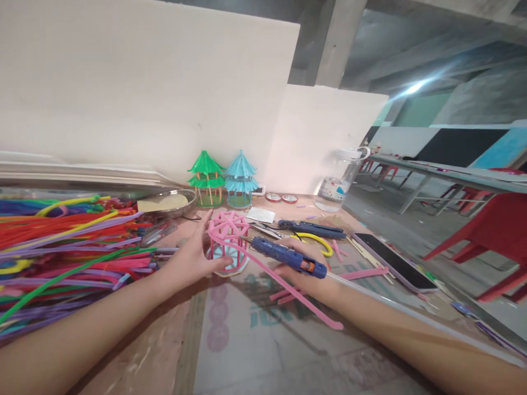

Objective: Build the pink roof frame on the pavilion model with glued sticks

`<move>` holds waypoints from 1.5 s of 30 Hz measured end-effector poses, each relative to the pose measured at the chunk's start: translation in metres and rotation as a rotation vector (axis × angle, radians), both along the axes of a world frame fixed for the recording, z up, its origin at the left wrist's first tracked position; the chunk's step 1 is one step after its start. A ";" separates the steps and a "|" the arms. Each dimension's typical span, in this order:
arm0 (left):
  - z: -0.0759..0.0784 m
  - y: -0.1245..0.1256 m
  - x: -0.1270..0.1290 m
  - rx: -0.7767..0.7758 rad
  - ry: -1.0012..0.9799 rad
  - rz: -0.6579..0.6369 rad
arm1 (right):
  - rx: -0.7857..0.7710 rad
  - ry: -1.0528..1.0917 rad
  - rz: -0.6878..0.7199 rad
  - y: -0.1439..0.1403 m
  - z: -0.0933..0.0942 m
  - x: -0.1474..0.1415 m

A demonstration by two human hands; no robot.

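Note:
My left hand [206, 249] is wrapped round a small pink pipe-cleaner pavilion frame [229, 225], its thumb at the pale blue base. In my right hand [302, 269] is a dark blue hot glue gun [284, 255], its nozzle pointing at the frame's upper ring. A long clear glue stick [387, 302] trails out of the gun's back. From the frame a loose pink pipe cleaner [296, 293] runs down to the right, in front of my right hand. More pink pieces [368, 272] lie on the table close to that hand.
Bundles of coloured pipe cleaners [69, 247] fill the left side. Finished green [206, 178] and blue [241, 178] pavilions stand at the back. Yellow-handled scissors [317, 238], a second dark blue tool [313, 227], a phone [393, 260] and a water jug [337, 181] are on the right.

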State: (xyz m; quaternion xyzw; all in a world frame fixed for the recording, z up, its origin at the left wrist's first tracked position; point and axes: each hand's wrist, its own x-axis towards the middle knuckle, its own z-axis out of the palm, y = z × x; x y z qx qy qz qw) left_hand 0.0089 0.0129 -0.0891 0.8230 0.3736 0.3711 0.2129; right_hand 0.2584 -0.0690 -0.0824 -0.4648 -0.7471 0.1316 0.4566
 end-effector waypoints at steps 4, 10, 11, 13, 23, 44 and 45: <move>-0.005 -0.001 0.002 0.037 0.045 -0.037 | -0.006 0.080 0.022 0.001 -0.001 0.001; -0.006 0.001 0.001 0.047 0.061 0.038 | -0.010 0.025 0.012 0.003 -0.005 0.000; -0.006 0.001 0.001 0.046 0.068 0.050 | -0.010 0.018 0.001 0.004 -0.005 0.001; -0.005 0.001 0.001 0.046 0.064 0.044 | -0.011 0.013 -0.022 0.005 -0.005 0.001; -0.005 0.000 0.002 0.041 0.031 -0.005 | -0.092 -0.026 -0.093 0.011 -0.007 -0.001; 0.022 -0.017 -0.003 0.514 0.036 -0.054 | 0.053 -0.009 0.006 0.010 -0.008 0.002; 0.022 -0.017 -0.002 0.519 0.034 -0.050 | 0.058 -0.005 0.018 0.010 -0.008 0.002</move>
